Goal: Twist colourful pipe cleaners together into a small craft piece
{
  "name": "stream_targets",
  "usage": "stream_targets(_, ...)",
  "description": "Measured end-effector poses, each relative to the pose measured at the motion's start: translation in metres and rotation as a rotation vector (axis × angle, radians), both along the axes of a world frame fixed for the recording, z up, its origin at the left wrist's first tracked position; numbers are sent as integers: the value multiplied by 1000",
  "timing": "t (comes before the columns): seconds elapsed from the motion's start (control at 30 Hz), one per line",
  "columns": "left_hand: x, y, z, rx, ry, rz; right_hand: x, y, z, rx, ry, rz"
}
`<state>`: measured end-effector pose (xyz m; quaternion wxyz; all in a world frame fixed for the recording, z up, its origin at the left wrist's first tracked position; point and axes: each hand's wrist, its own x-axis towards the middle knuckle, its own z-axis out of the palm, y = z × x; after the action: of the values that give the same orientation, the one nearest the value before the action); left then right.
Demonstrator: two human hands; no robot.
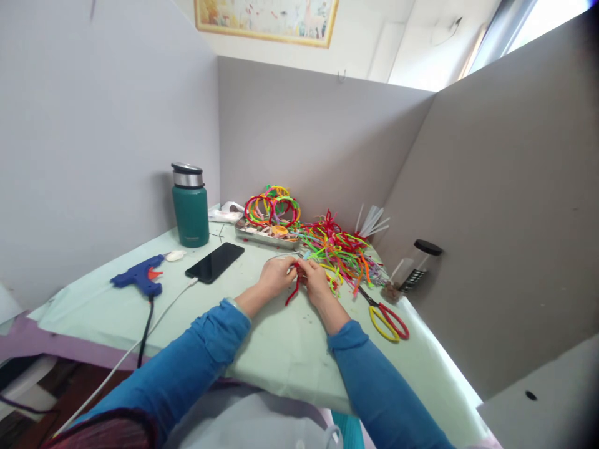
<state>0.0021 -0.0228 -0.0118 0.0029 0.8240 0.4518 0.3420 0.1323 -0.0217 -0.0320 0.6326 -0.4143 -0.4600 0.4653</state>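
Note:
Both hands meet over the middle of the table, fingers pinched around a red pipe cleaner [292,293]. My left hand [276,275] is closed on it from the left, and my right hand [316,280] is closed on it from the right. One end of the pipe cleaner hangs down between the hands; the part at the fingertips is mostly hidden. Just beyond my right hand lies a heap of colourful pipe cleaners [344,246]. Scissors [389,322] with one yellow and one red handle rest to the right of it, their blades pointing toward the heap.
A metal tray [266,239] holds pipe-cleaner rings [272,209]. To the left are a green bottle [191,215], a phone [215,262] on a cable and a blue glue gun [139,275]. White sticks [373,221] and a black-lidded jar [416,268] stand right. Grey partitions [318,131] enclose the table.

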Motion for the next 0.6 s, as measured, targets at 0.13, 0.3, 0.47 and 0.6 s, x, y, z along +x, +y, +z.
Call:
stream_targets(0.13, 0, -3, 3, -34, 50, 68, 0, 1, -3, 10, -15, -22)
stream_targets(0.3, 1, -5, 5, -52, 51, 85, 0, 1, -4, 16, -25, -38)
stream_targets(0.47, 1, -3, 2, -9, -26, 45, -2, -2, 2, -14, 14, -20)
stream_targets(0.6, 0, 1, -1, 12, -98, -39, -2, -4, 6, -18, 43, -17)
